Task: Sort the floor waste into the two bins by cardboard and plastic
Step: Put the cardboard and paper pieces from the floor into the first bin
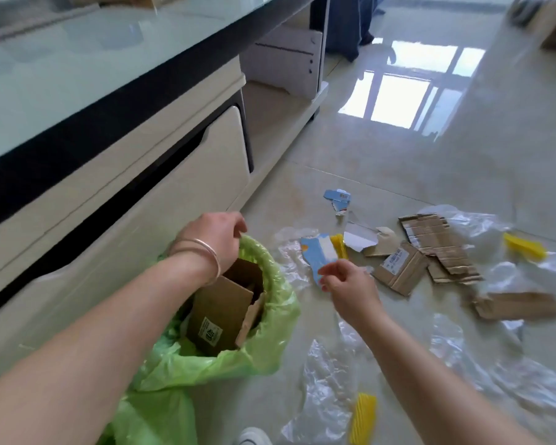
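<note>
Left hand: bin liner rim is pinched.
Right hand: blue card is pinched at its edge, above the floor.
Card: likely light, stiff; edge grip suffices.

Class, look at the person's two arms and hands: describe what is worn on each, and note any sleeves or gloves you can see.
Both forearms are bare, with no sleeves or gloves in view. The left hand has two thin, shiny metal bangles round its wrist, pinkish-gold in tone. The right hand and its wrist carry nothing: no ring, watch or band is visible.
</note>
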